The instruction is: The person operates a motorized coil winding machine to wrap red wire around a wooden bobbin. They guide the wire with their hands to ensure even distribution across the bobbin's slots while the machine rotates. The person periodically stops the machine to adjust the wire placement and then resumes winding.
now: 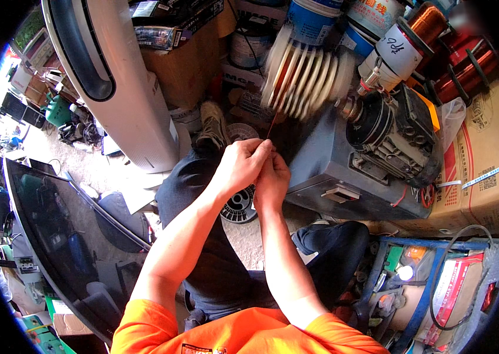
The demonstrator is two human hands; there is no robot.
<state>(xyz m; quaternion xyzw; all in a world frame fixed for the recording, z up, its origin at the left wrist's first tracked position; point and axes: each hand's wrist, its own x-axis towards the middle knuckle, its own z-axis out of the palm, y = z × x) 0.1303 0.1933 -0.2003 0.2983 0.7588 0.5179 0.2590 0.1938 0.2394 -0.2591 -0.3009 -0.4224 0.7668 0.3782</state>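
Note:
My left hand and my right hand meet in front of me, fingers closed together on a thin reddish wire. The wire runs up from my fingertips to a pale, multi-disc winding former, whose outer edges are blurred. Reddish wire shows between some of its discs. The former sits beside the shaft end of a dark electric motor, which is mounted on a grey metal box. How the wire passes through my fingers is hidden.
Spools of copper wire and white-blue buckets stand at the back. A tall white appliance rises at left, beside a large dark screen. Large cartons and a blue-framed crate are at right. A black round grille lies below my hands.

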